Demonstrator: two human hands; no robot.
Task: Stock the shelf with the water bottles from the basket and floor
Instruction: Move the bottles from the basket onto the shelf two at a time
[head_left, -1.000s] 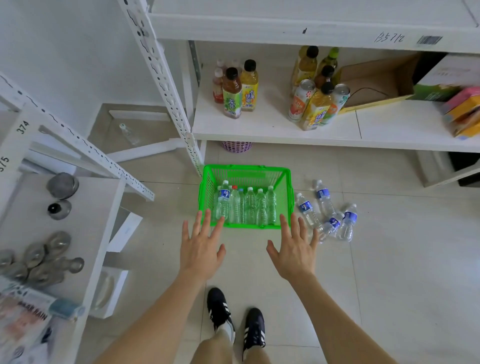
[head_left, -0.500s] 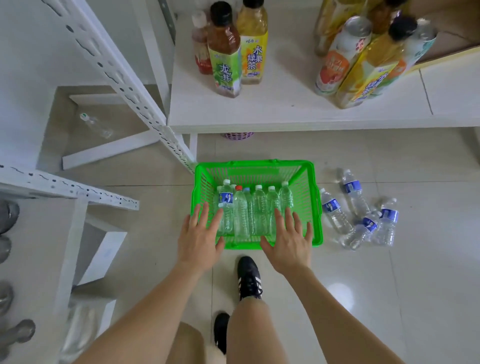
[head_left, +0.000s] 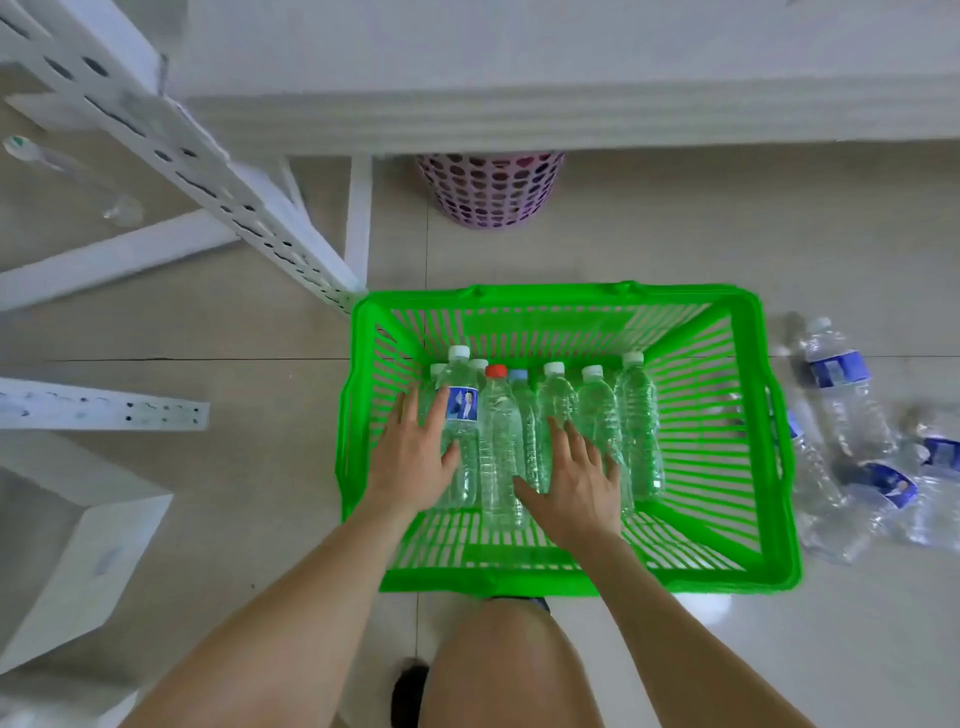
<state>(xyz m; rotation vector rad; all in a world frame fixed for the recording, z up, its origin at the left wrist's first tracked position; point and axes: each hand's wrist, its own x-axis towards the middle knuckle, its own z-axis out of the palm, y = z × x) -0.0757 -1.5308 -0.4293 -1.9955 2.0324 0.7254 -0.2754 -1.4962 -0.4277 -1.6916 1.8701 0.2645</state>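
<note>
Crouching has brought the view in close. Half a second ago both hands hovered at the near rim of the green basket (head_left: 769, 415); now they are inside it, so I judge the first pick is about to begin.

At 9 o'clock in the basket, the left hand (head_left: 415, 462) has straight, spread fingers and its thumb against the blue-labelled bottle (head_left: 462, 415), gripping nothing. The red-capped bottle (head_left: 498, 441) is just beside it. Nearer the middle, the right hand (head_left: 576, 493) rests flat on the clear bottles, fingers splayed, also holding nothing.

At 3 o'clock, outside the basket, more bottles (head_left: 841, 395) lie on the floor. The shelf (head_left: 519, 104) spans 12 o'clock, with no water bottle on the part in view.
</note>
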